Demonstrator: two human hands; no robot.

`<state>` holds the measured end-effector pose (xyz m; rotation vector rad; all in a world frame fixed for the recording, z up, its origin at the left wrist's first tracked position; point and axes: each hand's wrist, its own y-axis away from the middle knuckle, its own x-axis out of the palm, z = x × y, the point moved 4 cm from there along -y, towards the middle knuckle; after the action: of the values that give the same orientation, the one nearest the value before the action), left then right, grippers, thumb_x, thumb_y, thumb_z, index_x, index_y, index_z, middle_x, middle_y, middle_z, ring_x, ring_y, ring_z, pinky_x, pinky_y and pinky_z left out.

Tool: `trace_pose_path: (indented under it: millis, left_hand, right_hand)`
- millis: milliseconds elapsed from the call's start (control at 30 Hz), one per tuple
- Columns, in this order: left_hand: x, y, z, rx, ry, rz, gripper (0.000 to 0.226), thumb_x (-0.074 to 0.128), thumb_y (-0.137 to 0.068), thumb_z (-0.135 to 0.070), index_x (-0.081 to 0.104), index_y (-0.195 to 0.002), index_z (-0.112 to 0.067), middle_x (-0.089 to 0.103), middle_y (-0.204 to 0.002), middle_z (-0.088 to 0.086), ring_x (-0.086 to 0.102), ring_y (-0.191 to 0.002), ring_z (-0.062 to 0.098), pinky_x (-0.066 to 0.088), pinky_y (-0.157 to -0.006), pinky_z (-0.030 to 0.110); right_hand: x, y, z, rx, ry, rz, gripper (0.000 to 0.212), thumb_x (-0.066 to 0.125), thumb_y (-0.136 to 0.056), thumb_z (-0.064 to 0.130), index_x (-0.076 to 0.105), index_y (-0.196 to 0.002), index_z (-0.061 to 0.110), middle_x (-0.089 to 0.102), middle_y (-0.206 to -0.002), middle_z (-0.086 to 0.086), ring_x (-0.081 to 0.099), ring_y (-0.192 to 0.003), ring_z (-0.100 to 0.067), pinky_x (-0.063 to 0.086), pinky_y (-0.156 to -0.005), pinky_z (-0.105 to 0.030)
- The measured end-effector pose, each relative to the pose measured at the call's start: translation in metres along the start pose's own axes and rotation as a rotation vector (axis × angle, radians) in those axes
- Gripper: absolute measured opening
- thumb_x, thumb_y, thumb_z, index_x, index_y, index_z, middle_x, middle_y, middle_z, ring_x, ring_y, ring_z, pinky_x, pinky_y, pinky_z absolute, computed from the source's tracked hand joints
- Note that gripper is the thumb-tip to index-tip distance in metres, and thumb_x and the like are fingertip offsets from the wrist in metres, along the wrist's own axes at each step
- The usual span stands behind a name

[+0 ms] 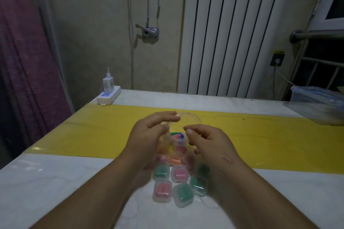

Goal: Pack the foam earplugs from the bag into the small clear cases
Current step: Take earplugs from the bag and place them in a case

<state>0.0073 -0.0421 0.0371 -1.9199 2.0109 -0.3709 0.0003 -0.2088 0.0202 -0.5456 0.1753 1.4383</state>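
Observation:
A clear plastic bag (189, 118) with loose green, pink and blue foam earplugs (176, 134) inside stands on the yellow strip of the table. My left hand (152, 132) grips the bag's left side near its mouth. My right hand (204, 140) has its thumb and forefinger pinched together at the bag's right edge, the other fingers curled. In front of the hands lie several small clear cases holding earplugs: a pink case (162, 190), a green case (183, 194), another green case (198, 185) and an orange case (175, 159). My forearms hide part of the group.
The table (55, 188) is white with a yellow band (93, 132) across it. A white power strip with a charger (108, 95) sits at the far left corner. A clear plastic box and bag (316, 102) lie at the far right. A radiator stands behind.

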Motion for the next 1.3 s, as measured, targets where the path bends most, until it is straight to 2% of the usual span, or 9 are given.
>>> trace_pose_path:
  millis: [100,167,267,433,500,600,800,1033,1300]
  left_hand:
    - [-0.017,-0.006,0.009,-0.097,-0.099,-0.247,0.038,0.043,-0.088,0.007,0.070,-0.095,-0.018,0.067,-0.104,-0.003,0.059,-0.077,-0.010,0.044,-0.057,0.004]
    - [-0.030,-0.010,0.025,-0.189,-0.389,-0.345,0.029,0.048,-0.091,-0.011,0.068,-0.106,-0.025,0.066,-0.109,-0.003,0.060,-0.092,0.004,0.051,-0.070,0.019]
    - [-0.038,-0.017,0.048,-0.350,-0.929,-0.196,0.037,0.047,-0.093,-0.047,0.063,-0.122,-0.029,0.064,-0.123,0.000,0.052,-0.116,0.028,0.044,-0.095,0.039]
    - [-0.032,-0.018,0.054,-0.454,-1.048,-0.086,0.042,0.043,-0.092,-0.059,0.071,-0.098,-0.027,0.066,-0.105,0.001,0.050,-0.108,0.029,0.038,-0.089,0.039]
    - [-0.031,-0.017,0.054,-0.419,-0.966,-0.106,0.029,0.053,-0.090,-0.050,0.070,-0.085,-0.028,0.069,-0.094,-0.002,0.056,-0.100,0.027,0.044,-0.087,0.038]
    - [-0.029,-0.015,0.050,-0.369,-0.465,-0.180,0.015,0.064,-0.083,-0.028,0.068,-0.071,-0.019,0.070,-0.073,0.001,0.066,-0.079,0.029,0.056,-0.076,0.046]
    - [-0.022,-0.013,0.041,-0.351,-0.001,-0.214,0.004,0.057,-0.084,0.000,0.060,-0.083,0.001,0.065,-0.076,0.018,0.065,-0.064,0.025,0.057,-0.067,0.045]
    - [-0.018,-0.014,0.043,-0.329,-0.002,-0.173,0.018,0.070,-0.080,0.005,0.056,-0.080,-0.006,0.058,-0.065,0.010,0.057,-0.061,0.023,0.049,-0.053,0.030]
    - [-0.016,-0.012,0.039,-0.295,-0.056,-0.163,0.020,0.077,-0.078,-0.002,0.059,-0.085,-0.007,0.059,-0.069,0.006,0.055,-0.057,0.017,0.047,-0.047,0.024]
  right_hand:
    - [-0.003,-0.002,-0.005,0.042,0.083,-0.053,0.018,0.060,-0.093,0.029,0.073,-0.104,0.033,0.064,-0.091,0.023,0.060,-0.091,-0.004,0.051,-0.083,-0.029]
    - [-0.006,-0.003,-0.007,0.036,0.216,-0.074,0.017,0.061,-0.091,0.030,0.072,-0.102,0.036,0.058,-0.090,0.015,0.056,-0.081,-0.006,0.043,-0.069,-0.023]
    - [-0.011,-0.003,-0.005,0.006,0.352,-0.112,0.013,0.064,-0.088,0.030,0.070,-0.097,0.038,0.047,-0.081,0.010,0.048,-0.071,-0.005,0.035,-0.060,-0.020]
    - [-0.006,-0.001,0.002,-0.008,0.489,-0.107,0.012,0.064,-0.088,0.026,0.070,-0.090,0.036,0.056,-0.086,0.013,0.054,-0.078,-0.006,0.043,-0.068,-0.023]
    - [-0.002,0.000,0.001,0.000,0.512,-0.078,0.016,0.063,-0.088,0.026,0.073,-0.096,0.034,0.066,-0.097,0.016,0.059,-0.090,-0.009,0.047,-0.078,-0.025]
    - [0.002,0.000,0.000,-0.011,0.495,-0.064,0.021,0.060,-0.090,0.026,0.074,-0.103,0.035,0.070,-0.110,0.016,0.062,-0.102,-0.010,0.050,-0.088,-0.028]
    - [0.002,-0.004,0.004,-0.098,0.522,-0.073,0.019,0.057,-0.092,0.039,0.066,-0.076,0.044,0.070,-0.099,0.016,0.061,-0.092,-0.008,0.052,-0.081,-0.032]
    - [0.007,-0.014,-0.001,-0.113,0.718,-0.006,0.046,0.053,-0.081,0.010,0.066,-0.115,0.038,0.064,-0.113,0.005,0.059,-0.098,-0.020,0.049,-0.075,-0.029]
    - [0.017,-0.014,-0.009,-0.030,0.693,0.161,0.019,0.049,-0.074,0.019,0.050,-0.065,0.036,0.062,-0.095,0.000,0.054,-0.093,-0.024,0.048,-0.075,-0.034]
